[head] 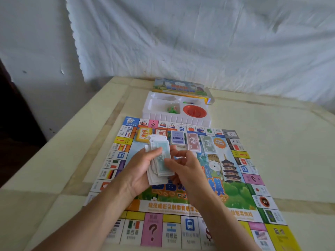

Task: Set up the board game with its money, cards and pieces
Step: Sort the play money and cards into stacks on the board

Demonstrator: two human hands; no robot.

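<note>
Board (239, 196) flat on tabletop (272, 133). Money stack (160, 161) held above board's centre-left. Left hand (141, 169): grip curled round stack from the left, thumb over the top. Right hand (184, 168): grip pinching stack's right edge, thumb on top green note. Card deck (178, 140), red notes (194, 144) and green notes (208, 144) side by side on board beyond hands. White tray (174, 120) at board's far edge

My left hand (143, 166) grips the stack of banknotes (161, 160) from 9 o'clock, thumb across the top. My right hand (184, 167) pinches its edge from 3 o'clock. Both bare forearms reach in from 6 o'clock.
</note>
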